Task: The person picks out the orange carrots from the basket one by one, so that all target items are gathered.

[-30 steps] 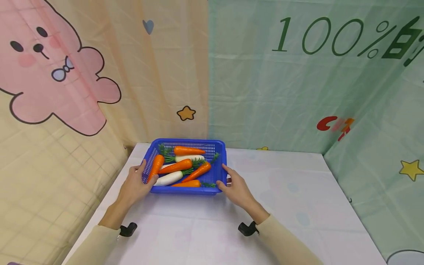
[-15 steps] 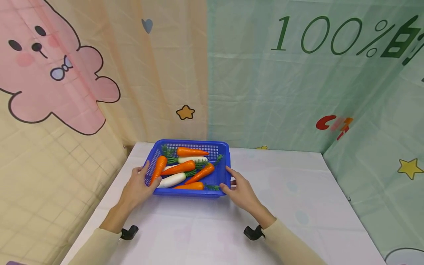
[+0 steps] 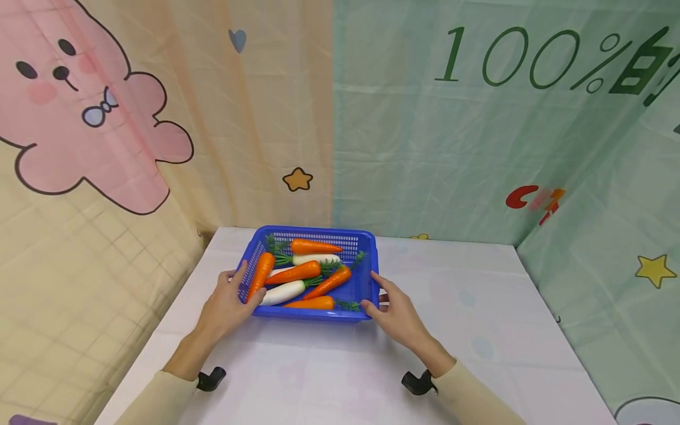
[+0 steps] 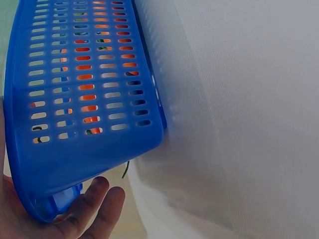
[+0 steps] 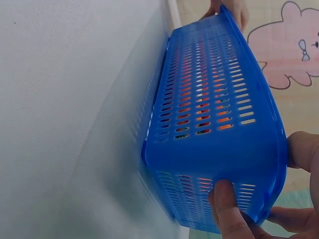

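A blue plastic basket (image 3: 313, 313) with slotted sides is held between both hands near the back of the white table. Inside lie several orange carrots (image 3: 317, 247) and a few white radishes (image 3: 284, 292) with green tops. My left hand (image 3: 225, 306) grips the basket's left end, thumb over the rim. At the opposite end, my right hand (image 3: 399, 314) holds the rim, thumb on top and fingers against the outer wall. In the left wrist view, fingertips (image 4: 112, 201) reach around under the rim. The right wrist view shows the slotted wall (image 5: 214, 154) close over the cloth.
A white cloth covers the table (image 3: 467, 342). Printed curtains (image 3: 425, 147) hang right behind its far edge and along both sides. Each wrist carries a small black camera mount (image 3: 211, 379).
The basket, with the carrots and radishes in it, has moved right and slightly toward me. Both hands have travelled along with it, their grip on its ends unchanged.
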`<state>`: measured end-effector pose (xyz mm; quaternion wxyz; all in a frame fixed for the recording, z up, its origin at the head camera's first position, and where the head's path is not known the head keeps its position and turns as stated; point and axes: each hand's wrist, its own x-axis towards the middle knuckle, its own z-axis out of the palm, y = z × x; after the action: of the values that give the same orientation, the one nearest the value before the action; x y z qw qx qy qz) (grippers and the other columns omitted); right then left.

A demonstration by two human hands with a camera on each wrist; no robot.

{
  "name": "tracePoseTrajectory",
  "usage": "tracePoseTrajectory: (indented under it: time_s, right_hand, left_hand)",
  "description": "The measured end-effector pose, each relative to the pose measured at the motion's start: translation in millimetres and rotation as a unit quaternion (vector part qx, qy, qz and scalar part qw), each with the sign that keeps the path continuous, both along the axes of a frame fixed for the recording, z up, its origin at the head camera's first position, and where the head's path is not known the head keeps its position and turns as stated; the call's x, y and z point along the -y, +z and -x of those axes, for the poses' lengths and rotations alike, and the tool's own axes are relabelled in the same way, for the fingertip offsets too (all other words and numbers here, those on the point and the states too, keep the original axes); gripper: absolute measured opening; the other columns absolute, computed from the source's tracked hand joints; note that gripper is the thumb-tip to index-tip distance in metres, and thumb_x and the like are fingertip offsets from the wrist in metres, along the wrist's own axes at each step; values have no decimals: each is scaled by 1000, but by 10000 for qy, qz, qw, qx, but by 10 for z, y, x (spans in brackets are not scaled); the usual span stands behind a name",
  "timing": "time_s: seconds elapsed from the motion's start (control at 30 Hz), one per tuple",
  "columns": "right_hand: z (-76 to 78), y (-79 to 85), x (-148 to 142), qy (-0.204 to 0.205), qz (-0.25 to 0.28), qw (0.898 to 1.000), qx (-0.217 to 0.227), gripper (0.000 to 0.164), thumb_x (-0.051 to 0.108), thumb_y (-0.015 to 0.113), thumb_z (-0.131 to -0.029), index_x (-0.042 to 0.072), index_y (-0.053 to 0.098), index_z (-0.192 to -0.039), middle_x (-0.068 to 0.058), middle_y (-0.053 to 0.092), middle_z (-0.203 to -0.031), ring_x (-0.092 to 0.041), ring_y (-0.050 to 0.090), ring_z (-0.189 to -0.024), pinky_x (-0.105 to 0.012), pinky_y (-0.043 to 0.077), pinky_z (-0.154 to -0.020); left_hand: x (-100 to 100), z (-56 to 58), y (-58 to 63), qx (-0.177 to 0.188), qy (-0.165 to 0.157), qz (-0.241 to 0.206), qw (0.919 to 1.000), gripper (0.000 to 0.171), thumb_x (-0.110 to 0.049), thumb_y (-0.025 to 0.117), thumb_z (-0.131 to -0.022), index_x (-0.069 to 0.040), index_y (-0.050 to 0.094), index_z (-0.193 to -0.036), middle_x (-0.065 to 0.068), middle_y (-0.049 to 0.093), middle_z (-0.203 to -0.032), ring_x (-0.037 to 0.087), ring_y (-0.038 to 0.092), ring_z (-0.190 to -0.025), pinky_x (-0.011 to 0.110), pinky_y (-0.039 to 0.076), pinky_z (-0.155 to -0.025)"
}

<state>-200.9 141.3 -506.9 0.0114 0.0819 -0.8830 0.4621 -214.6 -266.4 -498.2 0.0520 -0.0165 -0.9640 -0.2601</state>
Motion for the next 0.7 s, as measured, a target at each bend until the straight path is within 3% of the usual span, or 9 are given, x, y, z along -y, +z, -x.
tracePoseTrajectory:
  time_s: [0.5, 0.7]
  right_hand:
    - [-175, 9, -172, -37, -12, 10000, -12, 78, 23, 85, -109, 9, 49, -177, -19, 67, -162, -24, 76, -121, -34, 73, -100]
    - [-173, 21, -225, 130, -176, 9997, -62, 78, 25, 84, -110, 8, 48, -177, -20, 66, -164, -24, 76, -121, -37, 73, -102]
  left_hand:
    - [-169, -129, 14, -37, -74, -44, 10000, 99, -58, 72, -110, -4, 32, -183, 41, 45, -168, 62, 74, -126, 73, 67, -102]
    - [-187, -134, 5, 34, -78, -70, 9999, 100, -59, 71, -111, -6, 31, -184, 39, 44, -170, 62, 73, -128, 73, 67, -103]
